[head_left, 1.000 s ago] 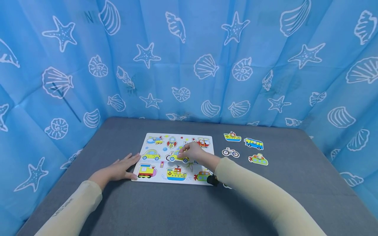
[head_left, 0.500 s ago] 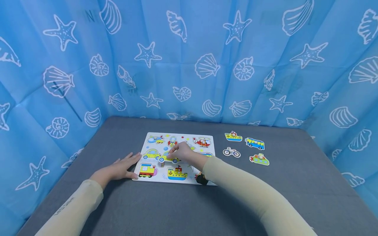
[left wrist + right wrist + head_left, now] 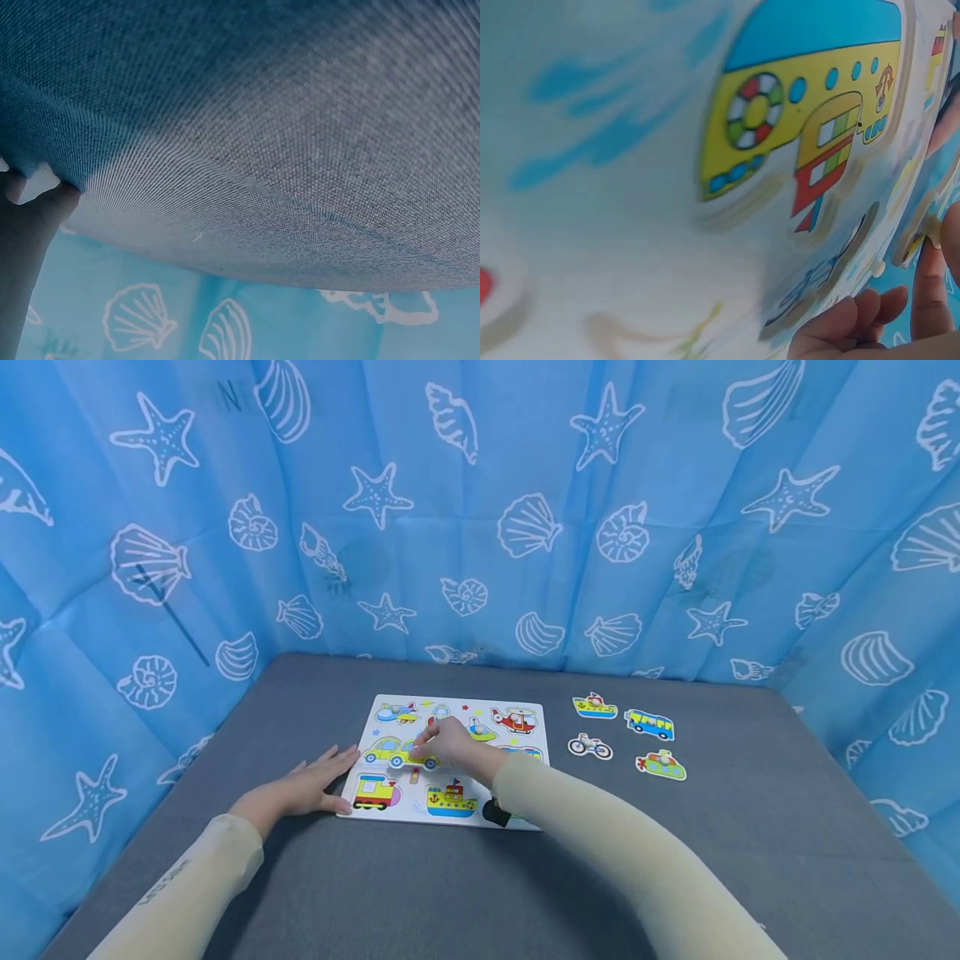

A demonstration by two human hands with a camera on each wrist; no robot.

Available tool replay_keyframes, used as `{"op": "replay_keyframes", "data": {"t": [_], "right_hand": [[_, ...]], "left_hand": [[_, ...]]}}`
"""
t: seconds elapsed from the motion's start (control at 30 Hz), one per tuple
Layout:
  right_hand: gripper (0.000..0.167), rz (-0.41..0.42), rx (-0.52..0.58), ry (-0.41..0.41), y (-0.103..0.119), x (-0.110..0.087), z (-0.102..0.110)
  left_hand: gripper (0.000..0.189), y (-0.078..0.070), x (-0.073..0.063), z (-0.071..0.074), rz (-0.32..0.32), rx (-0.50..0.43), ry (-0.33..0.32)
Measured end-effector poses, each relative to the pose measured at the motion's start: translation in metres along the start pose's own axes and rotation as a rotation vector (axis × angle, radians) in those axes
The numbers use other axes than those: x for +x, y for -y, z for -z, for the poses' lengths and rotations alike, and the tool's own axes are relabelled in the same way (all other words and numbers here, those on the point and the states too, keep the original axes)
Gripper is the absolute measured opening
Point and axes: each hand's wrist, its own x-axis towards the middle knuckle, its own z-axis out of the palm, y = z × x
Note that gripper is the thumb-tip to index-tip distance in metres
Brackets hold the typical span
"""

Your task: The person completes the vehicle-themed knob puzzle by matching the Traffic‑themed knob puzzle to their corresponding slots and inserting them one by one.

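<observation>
Right grip (image 3: 453,743) is pinching the car (image 3: 403,760) by its knob (image 3: 932,226), thumb and finger nearly together. Car is hovering over the board (image 3: 409,811), left side, partly covering the car slot (image 3: 381,750). Left grip (image 3: 318,782) is resting on the board's left edge, fingers extended. Seating probably needs levelling, matching outlines, pressing lightly. Car's showing yellow body, blue wheels, pale rim.

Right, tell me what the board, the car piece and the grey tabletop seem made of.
Board: probably wood; smooth white printed face, tan recess edges.
Car piece: likely wood too; printed face, thick tan edge.
Tabletop: seems covered in matt woven fabric; the left wrist view shows fine threads, fibre unclear.
</observation>
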Motion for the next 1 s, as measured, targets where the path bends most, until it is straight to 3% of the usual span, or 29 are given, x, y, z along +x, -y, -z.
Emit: {"op": "replay_keyframes", "data": {"t": [0.43, 1.0], "right_hand": [[0.016, 0.021, -0.055, -0.026, 0.013, 0.018, -0.028], [0.017, 0.038, -0.204, -0.021, 0.026, 0.015, -0.035]], "left_hand": [[0.104, 0.001, -0.001, -0.003, -0.022, 0.001, -0.015], [0.104, 0.001, 0.002, -0.002, -0.004, 0.002, -0.015]]}}
